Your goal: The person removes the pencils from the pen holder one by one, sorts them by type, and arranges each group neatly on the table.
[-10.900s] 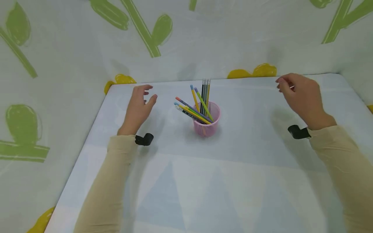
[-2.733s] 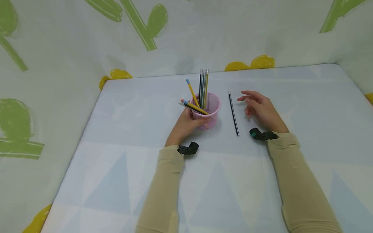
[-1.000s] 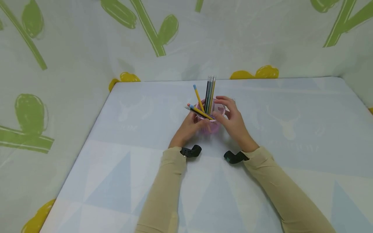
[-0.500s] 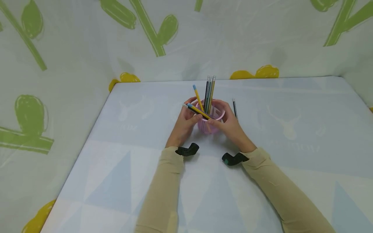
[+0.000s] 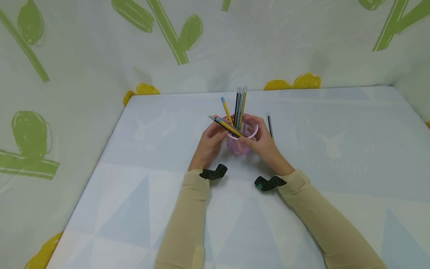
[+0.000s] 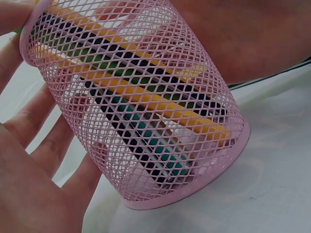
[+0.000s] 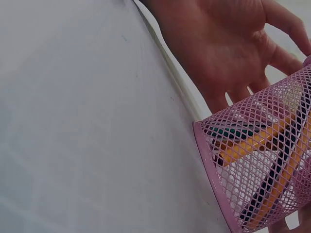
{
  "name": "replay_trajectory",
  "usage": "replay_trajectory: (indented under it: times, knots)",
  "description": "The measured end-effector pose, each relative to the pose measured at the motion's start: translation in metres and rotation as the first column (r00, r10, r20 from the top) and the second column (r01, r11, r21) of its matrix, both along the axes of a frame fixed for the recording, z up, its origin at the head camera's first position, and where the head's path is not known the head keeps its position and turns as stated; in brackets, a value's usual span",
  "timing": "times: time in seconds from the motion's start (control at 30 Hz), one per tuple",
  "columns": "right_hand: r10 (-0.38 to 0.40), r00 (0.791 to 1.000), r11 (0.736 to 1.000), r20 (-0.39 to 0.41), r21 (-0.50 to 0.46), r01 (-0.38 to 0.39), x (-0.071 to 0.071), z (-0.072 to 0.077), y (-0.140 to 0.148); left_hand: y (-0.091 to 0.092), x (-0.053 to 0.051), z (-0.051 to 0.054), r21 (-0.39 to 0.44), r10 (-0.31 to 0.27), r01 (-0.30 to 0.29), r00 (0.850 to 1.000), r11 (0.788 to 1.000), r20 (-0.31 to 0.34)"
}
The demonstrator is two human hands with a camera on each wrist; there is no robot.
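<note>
Key relation, as I read it: pink mesh cup (image 5: pixel 233 145) sits btwn both hands, L hand (image 5: pixel 208 145) on its left wall, R hand (image 5: pixel 265 145) on its right, approx equally close. Cup is on the tabletop (image 5: pixel 336 179), much nearer far edge than near edge, approx midway L–R. Its long axis looks near vert; whether base is lifted at all, can't tell.

L fingers: spread, reaching round behind the mesh, thumb up by the rim. R fingers: wrapped behind cup, thumb on front of rim; fingertips partly hidden, so pressure is unclear. No pencil clearly pinched in either.

Inside, upright pencils (image 5: pixel 240 108) stand toward far edge; leaning pencils (image 5: pixel 230 128) tip over the rim toward tabletop's L edge, ends right above L thumb, so L hand is nearer to those. A yellow pencil w/ blue end (image 5: pixel 226 108) tilts left too, but steeper.

Loose black pencil (image 5: pixel 270 127) lies on tabletop just R of R hand, long axis running approx near-to-far, far end a bit left; near end hidden behind that hand. R is the nearer hand, but its fingers point away, toward cup.
</note>
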State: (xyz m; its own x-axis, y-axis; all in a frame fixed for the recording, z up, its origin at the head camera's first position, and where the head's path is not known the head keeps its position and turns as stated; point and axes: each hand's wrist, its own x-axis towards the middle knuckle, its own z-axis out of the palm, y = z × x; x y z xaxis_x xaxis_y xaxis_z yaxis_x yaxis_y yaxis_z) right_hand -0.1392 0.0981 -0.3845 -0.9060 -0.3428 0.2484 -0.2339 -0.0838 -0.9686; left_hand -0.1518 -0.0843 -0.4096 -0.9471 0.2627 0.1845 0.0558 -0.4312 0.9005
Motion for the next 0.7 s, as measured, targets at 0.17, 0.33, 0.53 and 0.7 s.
replay_trajectory:
  times: [0.17, 0.33, 0.53, 0.7]
  knots:
    - [-0.005, 1.000, 0.999, -0.003, 0.032, 0.005, -0.001, 0.001, 0.000, -0.001, -0.001, 0.001, -0.008, 0.029, -0.029, 1.000, 1.000, -0.012]
    - [0.002, 1.000, 1.000, 0.008, 0.022, -0.003, -0.001, 0.000, 0.000, -0.001, 0.000, 0.002, -0.079, 0.098, -0.098, 0.995, 0.992, -0.011]
    - [-0.015, 1.000, 1.000, 0.021, 0.028, 0.015, -0.001, 0.001, 0.001, -0.002, 0.002, 0.011, -0.200, 0.159, -0.170, 0.985, 0.965, -0.069]
    - [-0.014, 0.999, 0.999, 0.050, 0.035, 0.012, 0.000, -0.001, 0.000, -0.007, 0.009, 0.019, -0.199, 0.216, -0.246, 0.963, 0.949, -0.160]
